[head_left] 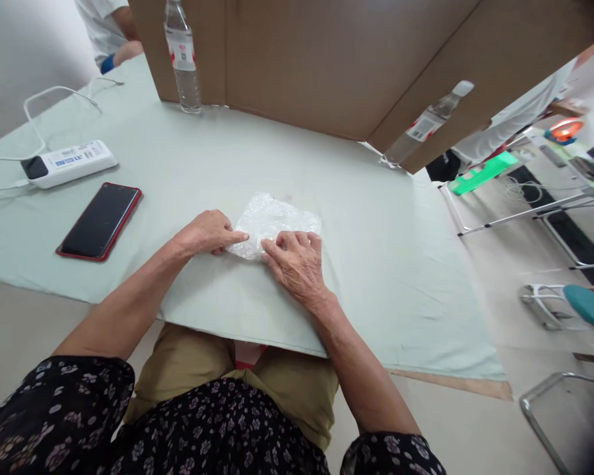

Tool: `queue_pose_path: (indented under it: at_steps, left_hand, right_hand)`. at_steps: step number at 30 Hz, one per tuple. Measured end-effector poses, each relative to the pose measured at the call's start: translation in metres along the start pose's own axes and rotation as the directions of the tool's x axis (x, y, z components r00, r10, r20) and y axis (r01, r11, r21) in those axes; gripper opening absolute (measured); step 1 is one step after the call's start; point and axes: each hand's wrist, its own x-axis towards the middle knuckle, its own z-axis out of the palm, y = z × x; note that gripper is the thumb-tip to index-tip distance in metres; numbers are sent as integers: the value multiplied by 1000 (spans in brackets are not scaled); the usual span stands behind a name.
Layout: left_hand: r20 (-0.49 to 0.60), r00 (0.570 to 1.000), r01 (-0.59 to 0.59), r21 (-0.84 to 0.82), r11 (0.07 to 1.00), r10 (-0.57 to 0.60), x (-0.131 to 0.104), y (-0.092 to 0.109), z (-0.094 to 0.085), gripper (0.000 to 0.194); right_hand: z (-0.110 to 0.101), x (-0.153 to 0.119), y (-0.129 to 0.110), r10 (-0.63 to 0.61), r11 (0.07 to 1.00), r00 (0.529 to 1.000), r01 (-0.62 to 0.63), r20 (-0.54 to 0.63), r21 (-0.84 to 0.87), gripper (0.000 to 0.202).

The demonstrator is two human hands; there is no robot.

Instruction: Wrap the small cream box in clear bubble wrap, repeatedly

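Observation:
A crumpled sheet of clear bubble wrap (272, 216) lies on the pale green tablecloth (376, 264), near its front edge. My left hand (212, 231) pinches the wrap's lower left corner, thumb on top and the other fingers curled. On the wrap's lower right part rests my right hand (297, 260), palm down, its fingers bent and pressed together on the plastic. Whether anything lies under the right fingers is hidden.
A phone in a red case (99, 221) and a white power strip (72, 163) with cables lie at the left. Two water bottles (182, 63) (428, 124) stand against a cardboard panel (317, 59) at the back. A stool (589, 307) is at the right.

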Motion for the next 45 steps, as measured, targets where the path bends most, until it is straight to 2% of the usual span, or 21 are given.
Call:
queue_pose_path:
  at_steps: [2, 4, 7, 9, 12, 17, 21, 23, 25, 26, 28, 29, 30, 31, 33, 35, 38, 40, 45]
  left_hand:
    - [30, 999, 16, -153, 988, -12, 2, -2, 4, 31]
    - [26, 1000, 3, -345, 939, 7, 4, -2, 9, 27]
    - [-4, 999, -37, -625, 780, 45, 5, 2, 17, 19]
    - [21, 998, -23, -738, 674, 56, 4, 5, 22, 14]
    - [36, 995, -31, -797, 603, 98, 2, 11, 30, 13]
    - [-49, 986, -136, -802, 582, 163, -1, 19, 39, 12]
    - [14, 967, -138, -811, 569, 253, -1, 17, 40, 20]
    - [-8, 945, -219, -755, 618, 326, -1, 13, 43, 26]
    - [-137, 896, -419, -579, 699, 423, -1, 10, 48, 24]
    - [-217, 845, -532, -444, 721, 489, -1, 9, 52, 22]
    - [-342, 697, -704, -165, 690, 630, 0, 6, 59, 19]
    - [-376, 625, -753, -59, 655, 684, 1, 5, 62, 18]
    - [-391, 572, -781, 12, 625, 721, 1, 4, 64, 17]
    - [-395, 541, -794, 51, 606, 742, 2, 3, 66, 17]
    - [-386, 526, -802, 69, 593, 758, 2, 2, 68, 17]
    - [-378, 541, -794, 65, 605, 751, 0, 1, 70, 17]
    - [-398, 562, -771, 68, 633, 726, -4, 2, 76, 16]
    - [-418, 559, -762, 81, 643, 716, -6, 2, 81, 16]
    - [-441, 505, -766, 168, 620, 742, -7, 3, 84, 16]
  right_hand:
    - [0, 1, 0, -4, 1000, 1000, 4, -3, -2, 22]
    - [0, 1, -1, -2, 1000, 1000, 2, -5, 1, 22]
    - [0, 1, -1, 5, 1000, 1000, -5, 6, 3, 22]
    - [0, 1, -2, 6, 1000, 1000, -6, 8, -1, 22]
    - [2, 1, -2, 5, 1000, 1000, -5, -16, 2, 21]
    - [5, 0, -1, 52, 993, 997, -45, -61, 113, 28]
    - [2, -2, 0, 89, 971, 992, -67, -89, 229, 16]
    - [0, -3, 1, 101, 957, 991, -72, -91, 280, 11]
    - [-2, -3, 3, 114, 940, 989, -77, -91, 333, 8]
    - [-3, -3, 4, 122, 928, 988, -81, -93, 363, 7]
    - [-7, -4, 9, 159, 903, 982, -103, -100, 417, 6]
    - [-9, -6, 13, 201, 890, 974, -138, -103, 434, 6]
    - [-12, -9, 18, 263, 876, 959, -193, -101, 442, 7]
    - [-16, -14, 23, 340, 856, 936, -268, -91, 443, 8]
    - [-24, -27, 34, 509, 777, 861, -449, -20, 442, 16]
    - [-30, -41, 43, 621, 649, 770, -611, 148, 454, 31]
    - [-32, -57, 49, 641, 499, 659, -747, 393, 439, 52]
    - [-27, -59, 47, 629, 470, 640, -765, 441, 441, 62]
    - [-7, -41, 37, 668, 408, 624, -763, 406, 501, 82]
